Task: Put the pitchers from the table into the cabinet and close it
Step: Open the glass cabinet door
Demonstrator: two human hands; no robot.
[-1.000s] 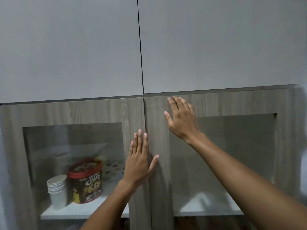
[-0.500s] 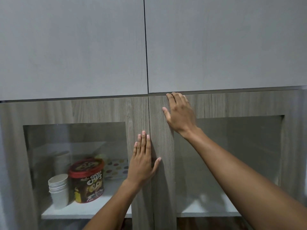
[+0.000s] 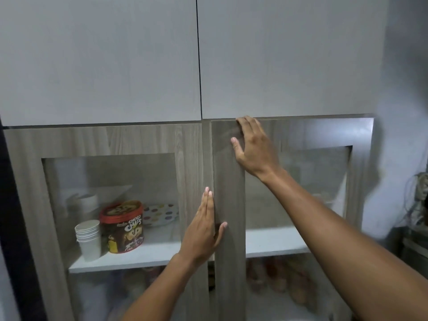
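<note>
The cabinet has two wood-grain doors with glass panes. The left door [image 3: 190, 158] is closed. The right door [image 3: 228, 205] stands slightly ajar, with a dark gap along its inner edge. My right hand [image 3: 253, 149] lies on the right door's upper frame, fingertips hooked over its top edge. My left hand [image 3: 205, 230] rests flat along the seam, fingers on the left door and thumb against the right door's edge. No pitcher is clearly in view; blurred orange-brown shapes [image 3: 280, 281] sit behind the right pane's lower part.
Behind the left pane, a white shelf [image 3: 139, 256] holds stacked paper cups [image 3: 89, 239], a red Choco Chips tub [image 3: 122, 225] and a dotted plate [image 3: 159, 214]. Two grey upper doors [image 3: 115, 61] are closed. Cables and clutter [image 3: 419, 205] hang at the right wall.
The right door has come out slightly from flush. My right hand's fingertips have hooked over its top edge. My left hand's thumb now sits at that door's edge.
</note>
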